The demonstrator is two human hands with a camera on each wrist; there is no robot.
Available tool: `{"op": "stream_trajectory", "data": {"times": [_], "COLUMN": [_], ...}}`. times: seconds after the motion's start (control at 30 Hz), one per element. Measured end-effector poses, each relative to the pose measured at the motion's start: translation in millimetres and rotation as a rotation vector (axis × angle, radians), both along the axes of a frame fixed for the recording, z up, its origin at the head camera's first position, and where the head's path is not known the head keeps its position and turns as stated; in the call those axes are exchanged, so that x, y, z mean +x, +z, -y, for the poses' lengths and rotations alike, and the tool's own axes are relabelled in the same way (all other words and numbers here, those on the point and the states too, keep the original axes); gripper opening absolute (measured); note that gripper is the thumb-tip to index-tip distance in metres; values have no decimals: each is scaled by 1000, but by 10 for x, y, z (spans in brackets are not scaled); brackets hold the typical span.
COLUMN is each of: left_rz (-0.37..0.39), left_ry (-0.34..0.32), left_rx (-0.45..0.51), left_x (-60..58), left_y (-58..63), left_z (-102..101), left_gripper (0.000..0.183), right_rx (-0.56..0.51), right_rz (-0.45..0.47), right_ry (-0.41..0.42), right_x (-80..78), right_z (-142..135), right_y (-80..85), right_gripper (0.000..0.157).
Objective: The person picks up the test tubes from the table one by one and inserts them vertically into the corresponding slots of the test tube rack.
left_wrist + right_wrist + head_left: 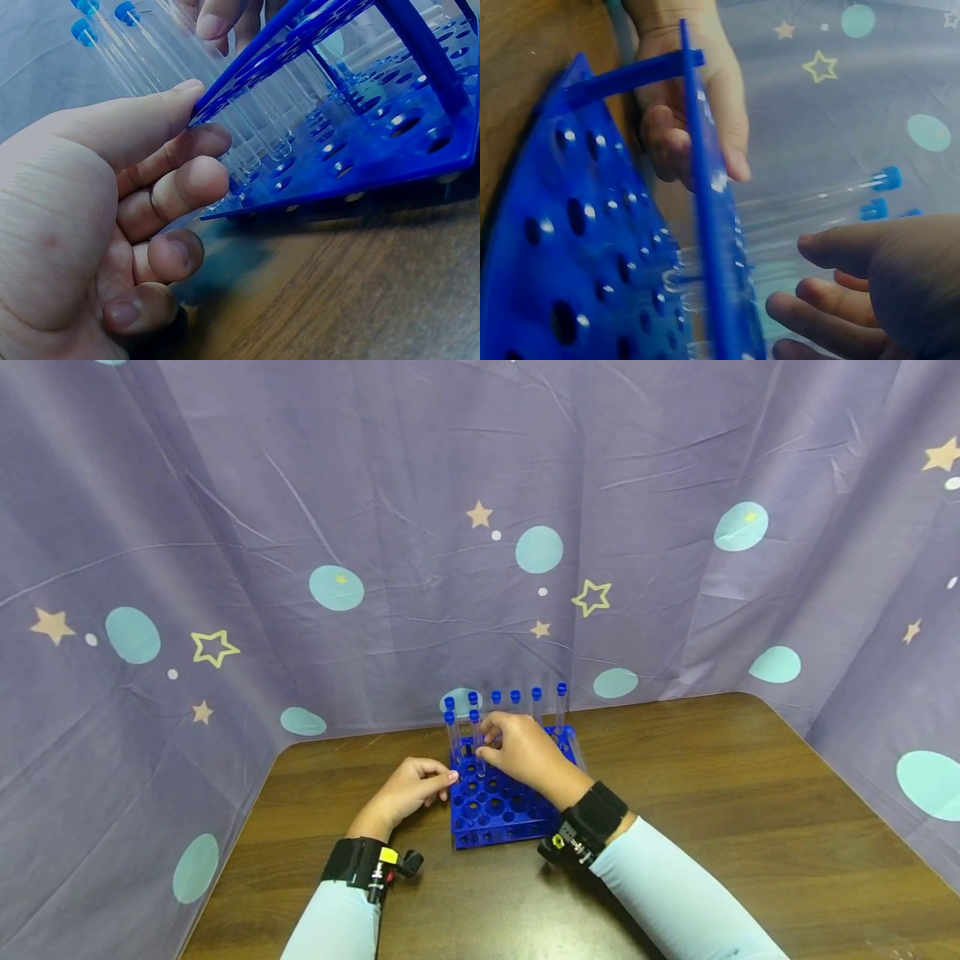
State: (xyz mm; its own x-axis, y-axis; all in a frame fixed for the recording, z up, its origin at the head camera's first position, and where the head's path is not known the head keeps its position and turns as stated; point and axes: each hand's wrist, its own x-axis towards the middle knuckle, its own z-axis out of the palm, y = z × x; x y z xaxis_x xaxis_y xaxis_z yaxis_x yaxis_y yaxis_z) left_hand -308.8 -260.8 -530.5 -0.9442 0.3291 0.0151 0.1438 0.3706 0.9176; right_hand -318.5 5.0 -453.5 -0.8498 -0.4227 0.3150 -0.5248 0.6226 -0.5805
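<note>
A purple patterned curtain hangs behind the wooden bench; in the head view, capped tubes stand in a blue rack at its back. In the left wrist view, the left hand pinches the rack's edge. In the right wrist view, the right hand has fingers apart, gripping no tube; seating one seems in hand, next calling for careful clearance.

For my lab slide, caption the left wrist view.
The left grip pinches the edge of a blue rack holding clear, blue-capped tubes.
</note>
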Motion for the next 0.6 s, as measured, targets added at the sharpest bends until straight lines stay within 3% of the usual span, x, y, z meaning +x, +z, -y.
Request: {"op": "stream_trajectory", "data": {"times": [0.3, 0.6], "left_rz": [12, 17], "left_ry": [16, 33], "left_rx": [-23, -32], "left_x": [3, 2], "left_y": [0, -4], "left_z": [-13, -8], "left_gripper": [28, 28], "right_rx": [10, -105], "right_rz": [47, 69], "right_ry": [-47, -84], "right_x": [42, 32], "right_z": [-359, -817], "right_y": [231, 604], "right_gripper": [17, 14]}}
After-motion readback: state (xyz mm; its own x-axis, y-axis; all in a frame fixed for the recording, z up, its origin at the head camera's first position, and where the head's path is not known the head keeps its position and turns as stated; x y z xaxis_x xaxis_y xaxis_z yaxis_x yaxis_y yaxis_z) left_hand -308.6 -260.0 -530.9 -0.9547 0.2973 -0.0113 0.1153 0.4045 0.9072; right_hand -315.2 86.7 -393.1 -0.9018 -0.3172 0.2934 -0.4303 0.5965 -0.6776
